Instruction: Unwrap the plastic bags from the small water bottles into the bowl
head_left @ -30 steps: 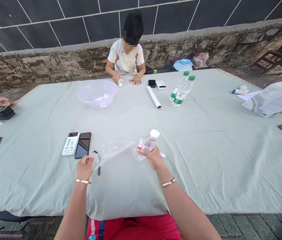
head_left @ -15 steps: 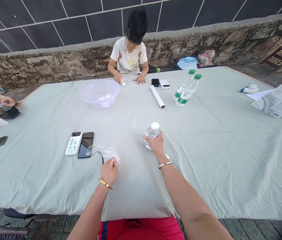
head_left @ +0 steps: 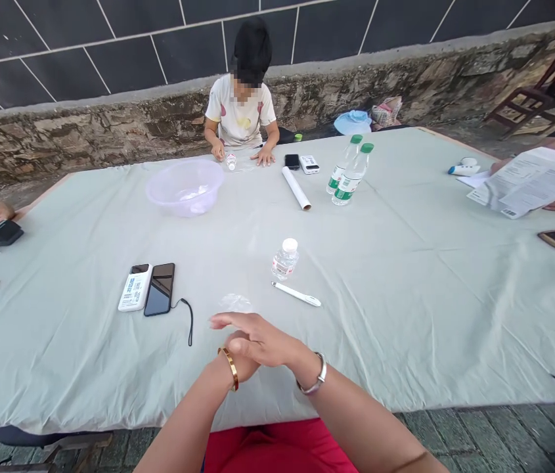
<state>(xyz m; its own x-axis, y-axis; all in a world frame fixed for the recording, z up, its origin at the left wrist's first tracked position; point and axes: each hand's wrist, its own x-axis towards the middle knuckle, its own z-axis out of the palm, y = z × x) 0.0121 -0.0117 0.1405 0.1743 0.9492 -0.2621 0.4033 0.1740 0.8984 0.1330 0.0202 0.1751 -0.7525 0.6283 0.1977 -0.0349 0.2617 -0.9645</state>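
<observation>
My left hand (head_left: 244, 368), with a gold bracelet at the wrist, is low over the near table edge; its fingers are mostly hidden behind my right hand. A crumpled piece of clear plastic film (head_left: 235, 302) shows just beyond and appears to trail from it. My right hand (head_left: 260, 338), with a silver bracelet, crosses over the left one, fingers stretched out and holding nothing. Farther out stands a small clear water bottle (head_left: 285, 261) with a white cap, upright on the cloth. In front of it lies a white pen-like stick (head_left: 297, 294).
A white power bank (head_left: 135, 288) and dark phone (head_left: 159, 289) with a strap lie left. Beyond are a purple basin (head_left: 186, 207), a white roll (head_left: 297, 189) and two green-capped bottles (head_left: 349, 177). Opposite sits a person (head_left: 240, 112) with a small bottle; hands with papers (head_left: 528, 180) are right.
My right hand has let go of the small bottle and come back over my left hand. My left hand and the film have moved right, off the phone. The view has shifted slightly.
</observation>
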